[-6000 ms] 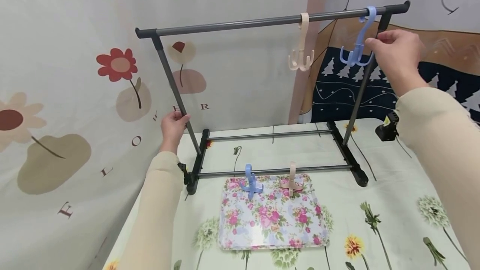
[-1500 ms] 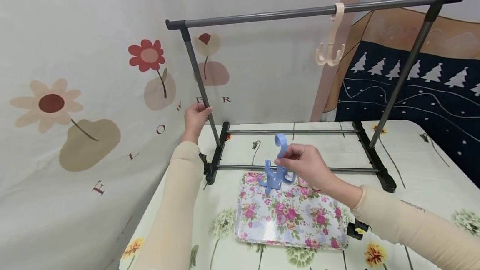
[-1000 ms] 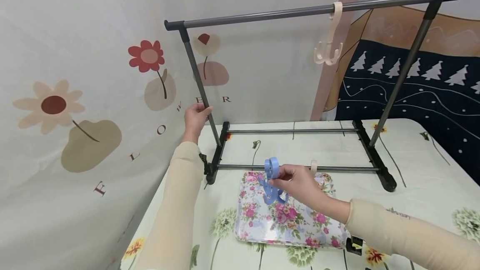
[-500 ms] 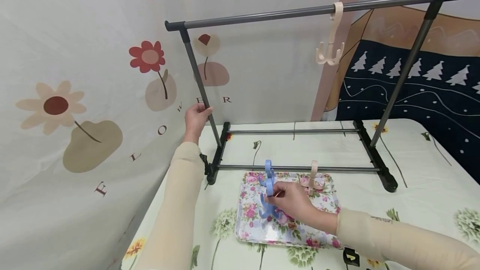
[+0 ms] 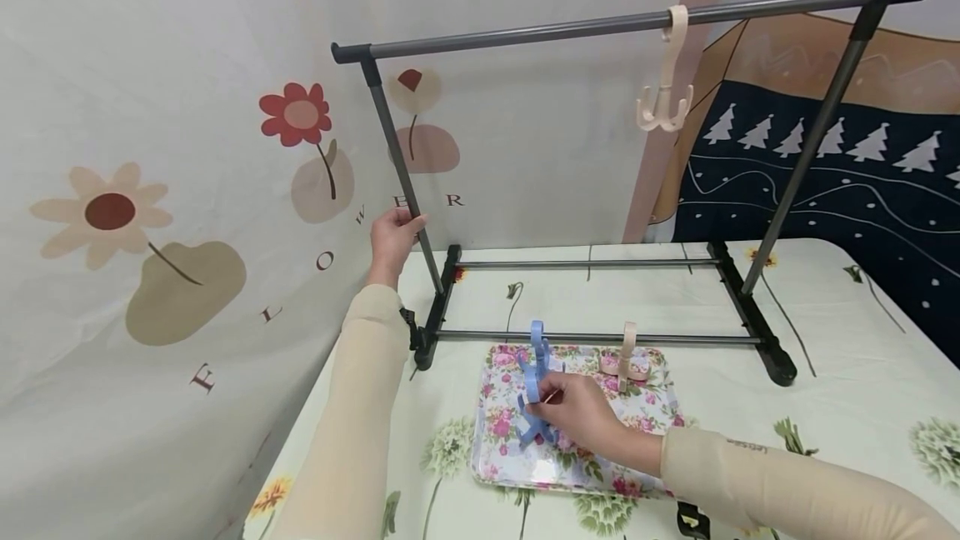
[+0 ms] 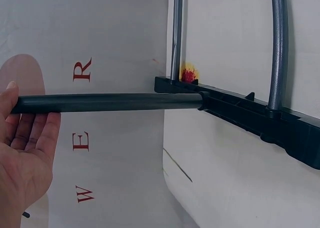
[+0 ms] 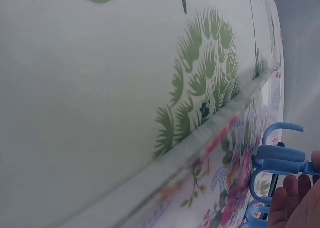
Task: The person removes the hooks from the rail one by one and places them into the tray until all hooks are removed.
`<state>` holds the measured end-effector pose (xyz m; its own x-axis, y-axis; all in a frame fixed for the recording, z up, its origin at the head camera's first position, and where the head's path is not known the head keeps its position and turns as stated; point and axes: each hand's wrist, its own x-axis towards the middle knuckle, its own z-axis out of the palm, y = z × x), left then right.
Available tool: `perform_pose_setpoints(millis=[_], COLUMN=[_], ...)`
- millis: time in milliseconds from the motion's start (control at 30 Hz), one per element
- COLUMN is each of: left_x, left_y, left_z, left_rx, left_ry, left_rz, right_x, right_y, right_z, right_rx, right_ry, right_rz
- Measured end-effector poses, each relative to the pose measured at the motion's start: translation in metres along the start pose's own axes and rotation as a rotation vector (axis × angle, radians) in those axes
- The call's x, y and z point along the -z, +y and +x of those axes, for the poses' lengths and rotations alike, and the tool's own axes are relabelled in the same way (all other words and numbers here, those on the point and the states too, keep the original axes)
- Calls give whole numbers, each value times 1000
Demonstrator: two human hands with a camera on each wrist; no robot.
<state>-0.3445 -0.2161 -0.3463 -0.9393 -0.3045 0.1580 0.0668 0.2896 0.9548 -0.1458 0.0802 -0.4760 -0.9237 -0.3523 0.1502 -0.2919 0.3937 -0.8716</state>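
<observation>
A person's right hand (image 5: 576,408) is pinching a blue hook (image 5: 531,407) low over the floral tray (image 5: 637,432) on the bench (image 5: 825,407), while the left hand (image 5: 392,233), fingers loosely curled, is steadying the rack's post (image 5: 397,169).

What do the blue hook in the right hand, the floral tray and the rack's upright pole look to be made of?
Blue hook: likely moulded plastic, uniform matte colour. Floral tray: probably plastic or melamine, glossy, with glare on its surface. Upright pole: apparently coated metal tube, dull grey sheen, set in a black plastic-looking foot.
</observation>
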Motion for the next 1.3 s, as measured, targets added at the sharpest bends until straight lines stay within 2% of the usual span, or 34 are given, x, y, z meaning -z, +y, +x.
perform_pose_setpoints(millis=[300,567,1033,1300], left_x=[0,2,0,0], left_y=[0,0,1,2], left_z=[-1,0,0,-2], left_rx=[5,8,9,12], left_ry=[-4,-8,3,0], left_rz=[13,7,2,-2], right_x=[2,9,32,50], right_y=[-3,-13,-24,-30], right_z=[-4,-9,-18,-18], right_rx=[-3,30,-11,1], right_ry=[-51,-77,-92,-54], right_rz=[59,41,34,9])
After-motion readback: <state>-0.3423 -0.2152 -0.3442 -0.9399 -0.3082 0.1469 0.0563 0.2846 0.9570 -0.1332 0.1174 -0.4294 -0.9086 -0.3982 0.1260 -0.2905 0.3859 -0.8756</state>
